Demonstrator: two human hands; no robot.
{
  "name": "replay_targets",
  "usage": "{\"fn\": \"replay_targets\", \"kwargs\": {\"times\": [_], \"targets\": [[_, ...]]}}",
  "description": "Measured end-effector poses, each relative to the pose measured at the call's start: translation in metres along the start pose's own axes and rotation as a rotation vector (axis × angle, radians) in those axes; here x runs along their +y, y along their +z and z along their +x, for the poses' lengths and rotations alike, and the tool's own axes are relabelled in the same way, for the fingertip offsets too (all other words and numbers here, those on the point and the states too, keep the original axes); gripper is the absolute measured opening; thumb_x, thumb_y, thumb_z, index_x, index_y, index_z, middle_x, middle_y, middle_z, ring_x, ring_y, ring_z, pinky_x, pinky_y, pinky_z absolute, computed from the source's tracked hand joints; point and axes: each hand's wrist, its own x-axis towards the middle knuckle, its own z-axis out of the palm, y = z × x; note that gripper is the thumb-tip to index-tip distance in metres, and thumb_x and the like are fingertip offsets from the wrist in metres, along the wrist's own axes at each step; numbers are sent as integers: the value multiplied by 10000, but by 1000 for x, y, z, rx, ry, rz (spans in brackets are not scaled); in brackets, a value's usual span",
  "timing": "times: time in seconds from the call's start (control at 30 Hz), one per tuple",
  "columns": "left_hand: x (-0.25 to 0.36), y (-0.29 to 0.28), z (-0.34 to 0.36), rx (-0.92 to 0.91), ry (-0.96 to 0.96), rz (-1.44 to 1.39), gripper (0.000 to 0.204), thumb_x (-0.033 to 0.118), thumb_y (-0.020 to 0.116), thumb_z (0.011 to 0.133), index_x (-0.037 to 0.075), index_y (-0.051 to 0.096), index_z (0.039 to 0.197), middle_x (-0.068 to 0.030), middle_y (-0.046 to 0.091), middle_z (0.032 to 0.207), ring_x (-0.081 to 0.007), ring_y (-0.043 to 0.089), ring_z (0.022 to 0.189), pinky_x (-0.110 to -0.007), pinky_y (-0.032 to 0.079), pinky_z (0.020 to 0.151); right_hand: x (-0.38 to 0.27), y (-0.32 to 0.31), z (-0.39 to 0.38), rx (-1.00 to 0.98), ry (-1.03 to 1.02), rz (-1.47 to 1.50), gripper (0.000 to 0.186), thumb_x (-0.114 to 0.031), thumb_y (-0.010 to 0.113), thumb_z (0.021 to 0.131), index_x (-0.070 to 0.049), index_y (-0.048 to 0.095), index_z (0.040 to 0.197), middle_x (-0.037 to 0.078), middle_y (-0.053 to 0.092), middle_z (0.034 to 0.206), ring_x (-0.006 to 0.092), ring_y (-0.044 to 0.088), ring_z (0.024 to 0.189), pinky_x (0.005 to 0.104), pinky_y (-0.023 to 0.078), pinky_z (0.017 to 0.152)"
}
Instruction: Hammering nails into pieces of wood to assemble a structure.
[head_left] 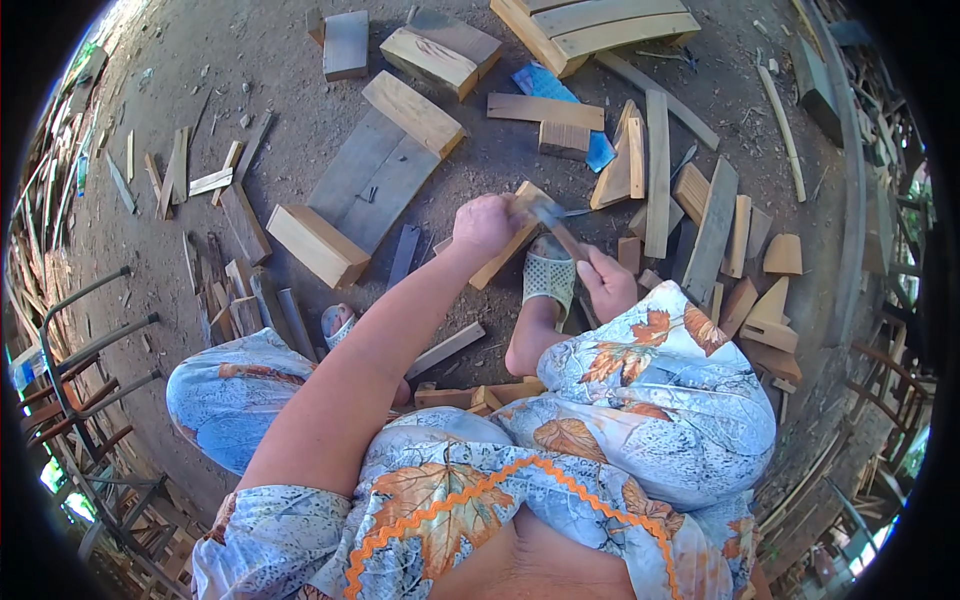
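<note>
The block (508, 255) is just left of the shoe (549, 279) and reaches beyond it. The left hand (485, 224) has its fingers curled over the far part, undersides hidden; the right hand (608, 286), to the shoe's right, has its fingers wrapped round the hammer (567, 239). The hammer's head is close beside the left fingers, so a stray blow could catch them; a slack grip could let the block slip against the shoe. No certain container shows; the slatted frame (620, 36), well beyond the shoe, comes nearest, contents not visible.
</note>
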Motion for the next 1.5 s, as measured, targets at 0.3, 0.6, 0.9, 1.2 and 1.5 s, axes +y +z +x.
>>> {"fn": "replay_targets", "kwargs": {"times": [0.3,0.6,0.9,1.2,1.5], "targets": [[1,-3,1,-33,13,27,393,424,605,870,177,659,1171,-164,688,936,-348,658,919,-454,514,814,7,5,-1,0,33,172,315,-227,522,994,-92,592,1271,-14,520,738,44,447,618,218,396,551],[4,-5,0,-22,-2,28,383,428,620,864,132,679,1101,-161,687,981,-333,658,957,-437,516,841,-14,-18,-2,-25,108,226,374,-288,509,1002,-69,572,1299,-8,538,759,72,490,616,220,431,581],[4,-5,0,-10,-9,20,364,410,613,866,133,671,1095,-164,681,964,-333,659,943,-439,518,834,3,4,1,-10,49,30,329,-258,541,987,-61,603,1243,-19,502,692,50,450,612,222,397,546],[1,-3,1,-28,-4,60,350,402,612,864,116,669,1057,-168,680,969,-335,660,937,-438,518,833,-7,4,0,-16,84,194,297,-245,512,999,-57,613,1206,-28,501,696,45,433,570,224,376,515],[2,-4,2,-30,-6,30,402,421,619,864,154,669,1162,-150,696,951,-326,660,932,-439,512,835,-4,5,1,-30,152,192,319,-242,537,987,-68,601,1247,-22,507,694,44,454,598,207,390,533]]}}
